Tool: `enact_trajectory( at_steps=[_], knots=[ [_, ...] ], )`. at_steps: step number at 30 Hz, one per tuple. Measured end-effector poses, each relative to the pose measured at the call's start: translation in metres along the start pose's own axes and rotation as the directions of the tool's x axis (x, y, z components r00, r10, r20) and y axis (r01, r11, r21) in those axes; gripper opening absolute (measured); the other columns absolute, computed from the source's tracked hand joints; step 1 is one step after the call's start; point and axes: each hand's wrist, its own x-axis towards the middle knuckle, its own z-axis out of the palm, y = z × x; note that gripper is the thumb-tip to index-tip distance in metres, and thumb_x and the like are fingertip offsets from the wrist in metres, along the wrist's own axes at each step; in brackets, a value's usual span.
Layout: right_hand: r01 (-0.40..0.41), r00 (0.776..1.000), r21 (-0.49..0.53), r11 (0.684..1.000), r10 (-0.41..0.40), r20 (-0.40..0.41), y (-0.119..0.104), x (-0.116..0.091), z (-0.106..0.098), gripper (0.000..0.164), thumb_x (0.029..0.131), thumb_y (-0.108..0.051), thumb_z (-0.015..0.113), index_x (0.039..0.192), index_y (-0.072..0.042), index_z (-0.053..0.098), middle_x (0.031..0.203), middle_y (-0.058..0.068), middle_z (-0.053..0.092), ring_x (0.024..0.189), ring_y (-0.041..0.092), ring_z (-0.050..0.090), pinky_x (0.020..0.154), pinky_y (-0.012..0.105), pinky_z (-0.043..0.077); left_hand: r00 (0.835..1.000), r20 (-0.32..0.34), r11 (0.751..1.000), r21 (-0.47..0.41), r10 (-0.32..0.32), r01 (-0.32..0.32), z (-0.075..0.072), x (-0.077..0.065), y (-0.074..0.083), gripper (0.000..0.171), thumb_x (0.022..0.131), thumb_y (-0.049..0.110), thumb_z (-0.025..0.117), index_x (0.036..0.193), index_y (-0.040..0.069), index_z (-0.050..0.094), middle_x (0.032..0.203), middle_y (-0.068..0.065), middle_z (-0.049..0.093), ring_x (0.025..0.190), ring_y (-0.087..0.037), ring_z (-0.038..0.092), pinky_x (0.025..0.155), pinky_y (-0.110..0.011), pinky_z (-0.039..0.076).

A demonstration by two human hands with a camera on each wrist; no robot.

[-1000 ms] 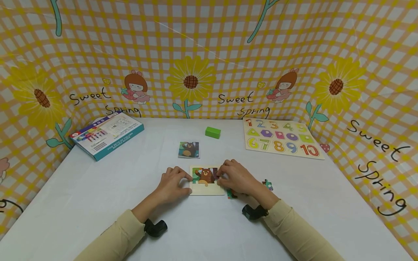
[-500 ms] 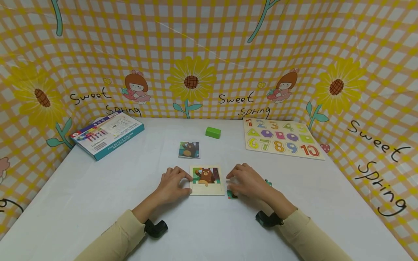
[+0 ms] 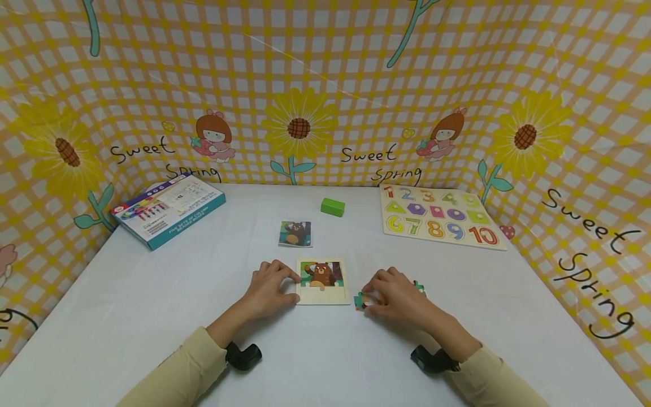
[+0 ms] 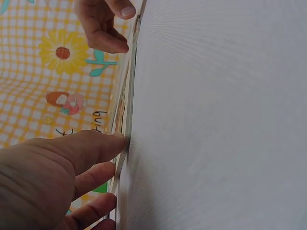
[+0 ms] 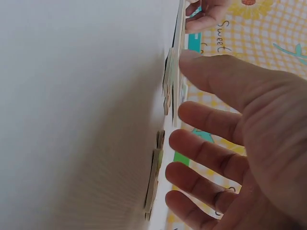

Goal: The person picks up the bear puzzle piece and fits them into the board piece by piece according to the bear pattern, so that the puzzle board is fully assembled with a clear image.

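Right hand (image 3: 399, 297) had shifted rightward, fingers parted at a jigsaw piece (image 3: 360, 302), a narrow gap right of the flat wooden board (image 3: 330, 298), whose left edge the left hand (image 3: 268, 289) touched, fingers apart.

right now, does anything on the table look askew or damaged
No damage shows. The box sits askew, slanting at back left; the puzzle looks unfinished, its lower half bare, loose pieces at its right.

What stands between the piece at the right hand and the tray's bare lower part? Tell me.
Nothing visible: between the piece at the right hand and the bare lower part of the tray, the head view shows only table. The left hand is at the tray's opposite edge.
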Motion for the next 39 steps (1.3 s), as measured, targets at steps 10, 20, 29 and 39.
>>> enact_trajectory(
  at_steps=[10,20,29,39],
  knots=[
    [-0.003,1.0,0.001,1.0,0.003,-0.013,0.0015,-0.0069,0.0033,0.025,0.072,-0.028,0.08,0.095,-0.019,0.07,0.097,-0.005,0.061,0.091,0.013,0.046,0.076,0.032,0.04,1.0,-0.001,1.0,-0.001,-0.001,0.001,0.0001,0.0,0.0003,0.026,0.074,0.021,0.077,0.099,0.018,0.069,0.111,-0.004,0.056,0.105,-0.026,0.042,0.09,-0.046,0.032],
    [0.004,1.0,0.02,1.0,-0.004,-0.03,0.0032,-0.007,0.0052,0.023,0.073,-0.026,0.079,0.093,-0.019,0.071,0.096,-0.005,0.061,0.088,0.011,0.043,0.072,0.027,0.037,1.0,-0.004,1.0,0.001,0.0,0.0,0.0017,0.0001,-0.0007,0.025,0.075,0.021,0.076,0.099,0.018,0.069,0.111,-0.004,0.057,0.107,-0.027,0.042,0.091,-0.048,0.032],
    [-0.02,1.0,0.035,0.999,0.021,-0.019,0.0039,-0.0061,0.0048,0.021,0.074,-0.026,0.078,0.093,-0.019,0.07,0.097,-0.004,0.061,0.089,0.012,0.044,0.073,0.028,0.037,1.0,-0.003,1.0,-0.003,-0.003,0.003,0.0015,0.0,0.0,0.026,0.075,0.021,0.076,0.099,0.018,0.069,0.111,-0.005,0.056,0.106,-0.027,0.042,0.091,-0.048,0.032],
    [0.001,0.999,0.029,1.0,0.001,-0.045,-0.0005,-0.0014,0.0021,0.023,0.075,-0.027,0.077,0.096,-0.019,0.071,0.099,-0.006,0.062,0.091,0.011,0.044,0.075,0.027,0.039,1.0,-0.003,1.0,0.003,-0.003,0.003,0.0011,0.0001,-0.0004,0.026,0.075,0.021,0.076,0.099,0.018,0.068,0.111,-0.005,0.056,0.106,-0.027,0.042,0.091,-0.048,0.032]
  ],
)
